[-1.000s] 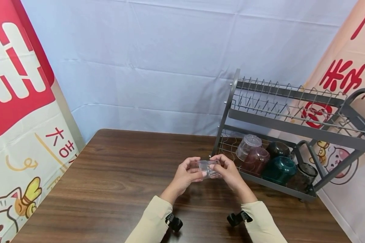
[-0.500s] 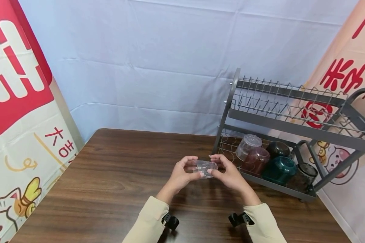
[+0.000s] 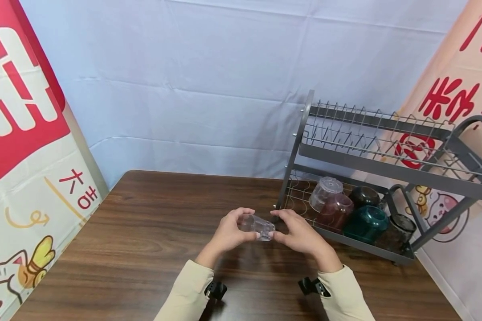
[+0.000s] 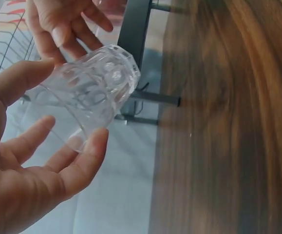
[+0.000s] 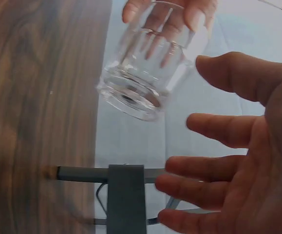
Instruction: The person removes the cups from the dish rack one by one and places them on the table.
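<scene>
A clear drinking glass (image 3: 261,226) lies tilted on its side in the air above the table. My left hand (image 3: 226,232) holds it round the rim end, thumb on one side and fingers on the other, as the left wrist view shows. The faceted base of the glass (image 4: 116,68) points toward my right hand (image 3: 301,236). In the right wrist view the right hand (image 5: 238,151) has its fingers spread and apart from the glass (image 5: 145,63), with nothing in its grasp.
A grey two-tier dish rack (image 3: 369,156) stands at the right on the brown wooden table (image 3: 165,232). Its lower tier holds several upturned glasses, among them a clear one (image 3: 325,194), a reddish one (image 3: 336,211) and a teal one (image 3: 366,224). A pale cloth (image 3: 185,89) hangs behind.
Both hands held the glass before; the right hand has let go and opened. The left hand has moved left with the glass, whose base now tips further down to the right.
</scene>
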The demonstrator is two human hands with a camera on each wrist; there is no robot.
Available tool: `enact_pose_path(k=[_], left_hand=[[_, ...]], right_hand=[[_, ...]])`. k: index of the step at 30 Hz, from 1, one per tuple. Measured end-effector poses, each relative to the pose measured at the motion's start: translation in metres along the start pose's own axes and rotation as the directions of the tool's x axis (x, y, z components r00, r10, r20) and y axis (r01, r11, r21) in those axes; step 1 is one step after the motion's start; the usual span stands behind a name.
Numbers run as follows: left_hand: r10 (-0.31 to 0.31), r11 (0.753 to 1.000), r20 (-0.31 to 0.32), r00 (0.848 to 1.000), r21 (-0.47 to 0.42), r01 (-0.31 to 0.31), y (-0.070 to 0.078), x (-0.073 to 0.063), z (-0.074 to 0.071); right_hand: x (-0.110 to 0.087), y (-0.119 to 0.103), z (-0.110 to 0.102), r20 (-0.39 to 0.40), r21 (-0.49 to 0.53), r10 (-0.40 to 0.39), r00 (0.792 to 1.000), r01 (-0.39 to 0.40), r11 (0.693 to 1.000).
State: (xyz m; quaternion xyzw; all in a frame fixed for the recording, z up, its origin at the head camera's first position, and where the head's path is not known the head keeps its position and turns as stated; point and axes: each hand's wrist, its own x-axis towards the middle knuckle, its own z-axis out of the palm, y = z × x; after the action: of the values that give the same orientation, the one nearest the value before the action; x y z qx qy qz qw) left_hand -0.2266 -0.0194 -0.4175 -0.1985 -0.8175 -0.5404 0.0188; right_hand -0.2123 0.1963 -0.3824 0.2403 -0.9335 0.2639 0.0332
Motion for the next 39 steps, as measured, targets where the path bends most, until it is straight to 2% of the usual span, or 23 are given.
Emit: enact_pose_path(k=[5,11,19,27,39], left_hand=[[-0.004,0.998,0.016,1.000,0.057,0.003,0.003,-0.001,-0.011],[-0.017,0.992,0.033,0.999,0.125,0.013,0.001,-0.001,-0.022],[-0.018,0.969,0.011,1.000,0.248,0.015,0.001,-0.001,-0.032],[-0.004,0.950,0.037,0.999,0.313,-0.007,-0.003,0.001,-0.038],[-0.071,0.931,0.016,0.997,0.360,0.060,-0.010,0.002,-0.053]], right_hand=[[0.004,-0.006,-0.002,0.047,-0.045,0.017,0.999,-0.014,0.999],[0.010,-0.016,-0.003,0.107,-0.104,0.077,0.991,-0.066,0.992],[0.016,-0.025,0.000,0.139,-0.160,0.124,0.982,-0.102,0.982],[0.021,-0.022,0.008,0.157,-0.148,0.117,0.981,-0.094,0.985],[0.032,-0.026,0.023,0.188,-0.122,0.138,0.973,-0.116,0.986]])
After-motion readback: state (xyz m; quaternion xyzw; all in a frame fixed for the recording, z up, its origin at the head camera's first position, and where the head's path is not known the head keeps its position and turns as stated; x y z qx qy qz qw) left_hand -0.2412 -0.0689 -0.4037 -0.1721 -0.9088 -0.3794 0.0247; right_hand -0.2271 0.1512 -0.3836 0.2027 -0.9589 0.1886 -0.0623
